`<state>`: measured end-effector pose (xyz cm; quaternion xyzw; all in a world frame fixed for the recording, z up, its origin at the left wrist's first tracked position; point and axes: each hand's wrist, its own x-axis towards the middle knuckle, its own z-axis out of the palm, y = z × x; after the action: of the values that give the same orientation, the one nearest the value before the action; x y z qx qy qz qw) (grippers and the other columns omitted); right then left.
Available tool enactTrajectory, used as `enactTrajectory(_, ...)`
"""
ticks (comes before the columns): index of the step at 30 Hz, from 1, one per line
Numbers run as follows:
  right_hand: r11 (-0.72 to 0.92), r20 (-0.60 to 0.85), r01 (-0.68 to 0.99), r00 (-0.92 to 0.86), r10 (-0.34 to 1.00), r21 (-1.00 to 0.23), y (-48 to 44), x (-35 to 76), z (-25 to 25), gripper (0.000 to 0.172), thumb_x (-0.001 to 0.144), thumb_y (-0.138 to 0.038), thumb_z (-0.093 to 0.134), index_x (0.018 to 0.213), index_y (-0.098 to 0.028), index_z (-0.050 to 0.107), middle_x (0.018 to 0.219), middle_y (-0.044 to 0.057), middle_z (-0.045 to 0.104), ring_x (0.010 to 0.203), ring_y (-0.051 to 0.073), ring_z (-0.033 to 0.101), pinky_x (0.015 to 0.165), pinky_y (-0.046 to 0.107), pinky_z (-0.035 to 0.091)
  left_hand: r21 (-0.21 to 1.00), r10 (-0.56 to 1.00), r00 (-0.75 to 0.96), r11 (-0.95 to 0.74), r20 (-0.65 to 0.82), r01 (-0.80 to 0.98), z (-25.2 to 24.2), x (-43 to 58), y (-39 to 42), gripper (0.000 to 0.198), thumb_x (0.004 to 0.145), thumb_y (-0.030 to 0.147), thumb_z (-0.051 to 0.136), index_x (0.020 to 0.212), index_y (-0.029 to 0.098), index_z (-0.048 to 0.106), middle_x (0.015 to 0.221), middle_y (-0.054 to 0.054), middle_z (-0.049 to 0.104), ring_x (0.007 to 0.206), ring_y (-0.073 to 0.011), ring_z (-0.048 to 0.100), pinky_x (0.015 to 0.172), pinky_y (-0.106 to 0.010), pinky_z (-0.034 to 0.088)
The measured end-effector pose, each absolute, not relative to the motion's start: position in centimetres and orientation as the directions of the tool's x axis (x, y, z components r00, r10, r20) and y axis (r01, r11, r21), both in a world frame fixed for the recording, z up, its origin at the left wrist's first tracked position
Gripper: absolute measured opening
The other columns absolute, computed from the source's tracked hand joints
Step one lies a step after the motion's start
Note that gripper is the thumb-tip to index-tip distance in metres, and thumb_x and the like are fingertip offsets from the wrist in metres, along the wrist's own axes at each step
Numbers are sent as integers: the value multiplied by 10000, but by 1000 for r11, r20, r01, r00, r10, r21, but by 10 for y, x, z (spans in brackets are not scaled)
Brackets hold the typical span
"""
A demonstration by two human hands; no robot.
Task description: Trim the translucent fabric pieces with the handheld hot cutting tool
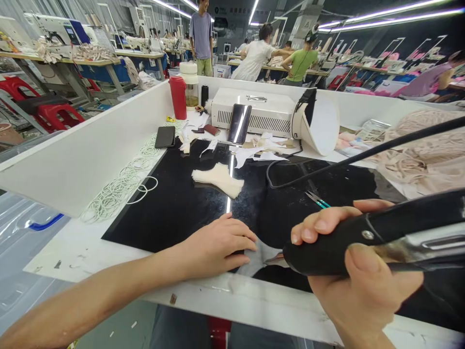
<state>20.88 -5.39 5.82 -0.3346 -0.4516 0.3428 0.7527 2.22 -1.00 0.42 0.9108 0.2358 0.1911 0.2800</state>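
Observation:
My right hand is closed round the black handle of a corded tool at the lower right, its metal tip touching a pale fabric piece near the table's front edge. My left hand lies on the black mat with fingers pressed on the left side of that fabric piece. The tool's black cord runs up to the right. A cream fabric piece lies further back on the mat.
Small scissors lie on the mat. A heap of white elastic loops, a phone, a red bottle, a white machine and beige fabric surround it. White walls fence the table. People work behind.

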Motion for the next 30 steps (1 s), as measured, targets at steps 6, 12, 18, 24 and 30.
enactTrajectory(6,526,433,-213,362,825,-823,-58,210,60,442,689,-338,853,1038,-262,594,712,-46,610,580,153,555,482,296,513,601,548,812,-724,201,339,1,22,-10,223,946,245,630,1163,270,674,1251,-6,689,1228,-177,587,1230,-482,209)
enactTrajectory(12,551,462,-167,382,801,-818,-55,208,57,383,728,-279,800,1050,-259,594,733,-40,612,588,157,572,524,326,529,572,547,807,-743,221,346,-1,22,-8,228,951,232,620,1176,243,658,1272,-13,674,1238,-169,573,1228,-453,207)
enactTrajectory(18,588,489,-153,415,767,-794,-38,210,54,382,719,-253,788,1048,-254,596,739,-42,623,587,151,568,526,317,521,590,526,815,-747,244,306,0,25,-8,218,954,245,622,1169,239,656,1308,-24,657,1283,-170,547,1226,-449,198)
enactTrajectory(24,567,459,-175,421,782,-805,-38,210,57,411,702,-277,814,1054,-257,603,739,-44,616,588,151,562,524,314,522,636,523,832,-709,186,304,3,25,-10,228,899,241,680,1127,250,673,1274,-5,674,1289,-194,549,1230,-505,168)
enactTrajectory(30,549,441,-221,394,806,-806,-46,200,62,417,683,-314,848,1020,-261,609,721,-47,614,572,145,559,495,290,510,651,529,835,-690,154,317,7,25,-11,296,865,251,710,1157,270,667,1303,-16,660,1303,-211,538,1225,-528,182)
